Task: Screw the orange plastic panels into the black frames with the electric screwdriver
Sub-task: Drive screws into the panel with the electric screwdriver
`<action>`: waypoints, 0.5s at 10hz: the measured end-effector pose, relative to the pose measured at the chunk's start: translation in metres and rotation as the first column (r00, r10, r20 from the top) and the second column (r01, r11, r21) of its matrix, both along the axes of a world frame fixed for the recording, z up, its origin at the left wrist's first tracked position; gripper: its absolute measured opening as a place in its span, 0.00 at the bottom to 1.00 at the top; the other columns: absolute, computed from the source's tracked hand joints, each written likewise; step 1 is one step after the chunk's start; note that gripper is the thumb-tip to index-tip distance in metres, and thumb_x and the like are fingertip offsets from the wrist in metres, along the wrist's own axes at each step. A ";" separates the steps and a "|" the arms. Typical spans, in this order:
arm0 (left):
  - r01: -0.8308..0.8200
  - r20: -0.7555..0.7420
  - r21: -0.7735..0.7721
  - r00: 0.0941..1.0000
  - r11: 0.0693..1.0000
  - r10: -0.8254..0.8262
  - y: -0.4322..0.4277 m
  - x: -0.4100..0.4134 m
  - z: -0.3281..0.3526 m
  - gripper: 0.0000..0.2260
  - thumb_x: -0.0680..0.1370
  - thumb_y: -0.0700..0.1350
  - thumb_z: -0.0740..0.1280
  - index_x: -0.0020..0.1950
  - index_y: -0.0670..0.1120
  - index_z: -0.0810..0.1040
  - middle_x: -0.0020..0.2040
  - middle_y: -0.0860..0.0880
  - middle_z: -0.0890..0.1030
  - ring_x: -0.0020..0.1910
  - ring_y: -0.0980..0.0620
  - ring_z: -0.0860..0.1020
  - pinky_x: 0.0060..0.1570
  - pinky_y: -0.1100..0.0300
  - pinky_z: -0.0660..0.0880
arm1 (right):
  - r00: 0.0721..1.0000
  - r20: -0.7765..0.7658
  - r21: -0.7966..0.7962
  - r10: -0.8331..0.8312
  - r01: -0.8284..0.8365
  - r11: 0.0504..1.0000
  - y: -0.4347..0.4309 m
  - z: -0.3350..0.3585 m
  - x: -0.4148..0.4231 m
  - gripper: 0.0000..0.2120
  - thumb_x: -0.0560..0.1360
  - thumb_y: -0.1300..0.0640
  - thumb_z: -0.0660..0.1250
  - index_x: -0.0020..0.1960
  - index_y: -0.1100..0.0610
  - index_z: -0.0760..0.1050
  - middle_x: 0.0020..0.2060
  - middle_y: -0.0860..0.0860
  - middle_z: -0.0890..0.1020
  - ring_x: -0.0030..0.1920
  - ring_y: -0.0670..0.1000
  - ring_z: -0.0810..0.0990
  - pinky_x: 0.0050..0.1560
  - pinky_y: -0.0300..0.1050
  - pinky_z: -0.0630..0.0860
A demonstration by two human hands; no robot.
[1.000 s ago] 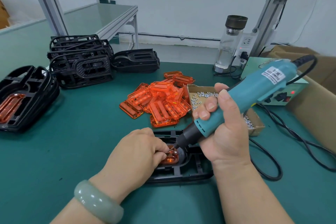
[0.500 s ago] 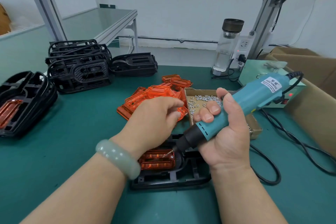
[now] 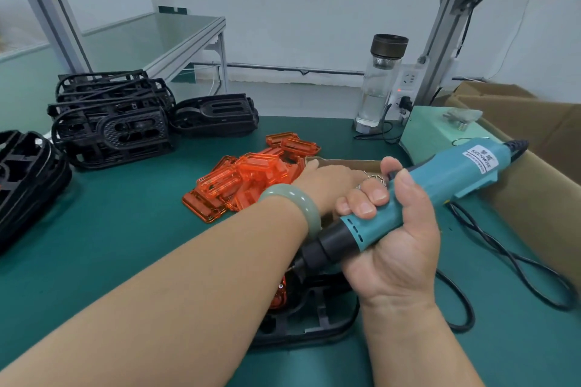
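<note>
Gripping the teal electric screwdriver (image 3: pixel 446 176) in the right hand (image 3: pixel 396 248), fingers and thumb curled fully round the barrel, no slack in the hold. Holds it tilted, black nose low and to the left, just above the black frame (image 3: pixel 317 320) lying flat on the green table mat (image 3: pixel 125 229) close to the body. Probably parked there so the bit can drop straight onto the next screw hole. Shows an orange panel (image 3: pixel 280 295) seated in that frame, mostly hidden under the left forearm.

Reaches the left hand (image 3: pixel 327 179) across the pile of loose orange panels (image 3: pixel 248 176) and into the shallow cardboard box (image 3: pixel 349 163) of small silver screws (image 3: pixel 374 177), most likely to fetch the next screw. Cannot tell how the left fingers lie or whether a screw is pinched, since they are hidden behind the right fist. Wears a pale green bangle (image 3: pixel 292 198) on the left wrist.

Has supplies laid out within arm's reach, seemingly for quick repetition: empty stacked frames (image 3: pixel 110 116) at the far left of the mat, and more frames (image 3: pixel 28 179) at the left edge. Trails the tool's black cable (image 3: pixel 503 254) off to the right, away from the work.
</note>
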State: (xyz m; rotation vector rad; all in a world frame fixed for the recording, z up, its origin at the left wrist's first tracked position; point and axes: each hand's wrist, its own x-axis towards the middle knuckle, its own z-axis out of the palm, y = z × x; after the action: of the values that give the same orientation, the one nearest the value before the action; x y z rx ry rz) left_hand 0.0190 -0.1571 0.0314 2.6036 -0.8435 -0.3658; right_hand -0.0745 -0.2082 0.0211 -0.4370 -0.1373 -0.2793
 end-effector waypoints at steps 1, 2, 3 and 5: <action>-0.009 0.109 0.251 0.994 0.968 -0.019 0.003 0.003 -0.006 0.15 0.81 0.49 0.56 0.65 0.48 0.70 0.67 0.47 0.71 0.69 0.45 0.65 0.69 0.42 0.55 | 1.000 -0.023 -0.018 -0.017 0.017 1.000 -0.002 0.001 0.001 0.07 0.72 0.54 0.60 0.48 0.53 0.72 0.26 0.45 0.71 0.24 0.42 0.70 0.31 0.36 0.71; 0.034 0.083 0.218 0.995 0.975 -0.054 0.013 0.000 -0.007 0.17 0.81 0.49 0.56 0.66 0.45 0.73 0.65 0.46 0.74 0.67 0.45 0.68 0.69 0.44 0.57 | 1.000 -0.022 -0.020 -0.011 0.010 1.000 -0.005 0.003 0.002 0.07 0.72 0.54 0.60 0.48 0.53 0.73 0.25 0.45 0.70 0.23 0.42 0.69 0.31 0.36 0.71; 0.030 0.132 0.173 0.990 0.984 -0.053 0.014 -0.003 0.000 0.14 0.80 0.47 0.60 0.61 0.42 0.76 0.58 0.44 0.79 0.60 0.45 0.74 0.63 0.52 0.66 | 1.000 -0.024 -0.031 -0.007 0.006 0.999 -0.006 0.002 0.001 0.07 0.72 0.54 0.60 0.47 0.53 0.73 0.25 0.45 0.70 0.23 0.42 0.69 0.30 0.36 0.70; 0.071 0.067 0.069 0.995 0.995 -0.076 0.016 -0.007 0.007 0.11 0.80 0.42 0.60 0.58 0.37 0.76 0.55 0.40 0.79 0.55 0.43 0.76 0.53 0.56 0.70 | 1.000 -0.023 -0.047 0.008 -0.009 0.999 -0.005 0.002 0.001 0.06 0.72 0.54 0.59 0.48 0.53 0.72 0.25 0.45 0.70 0.23 0.42 0.69 0.30 0.36 0.70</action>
State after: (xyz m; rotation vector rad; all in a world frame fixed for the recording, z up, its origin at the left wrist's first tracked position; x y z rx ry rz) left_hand 0.0123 -0.1411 0.0383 2.6657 -0.9686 -0.3306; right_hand -0.0736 -0.2131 0.0233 -0.4864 -0.1233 -0.2633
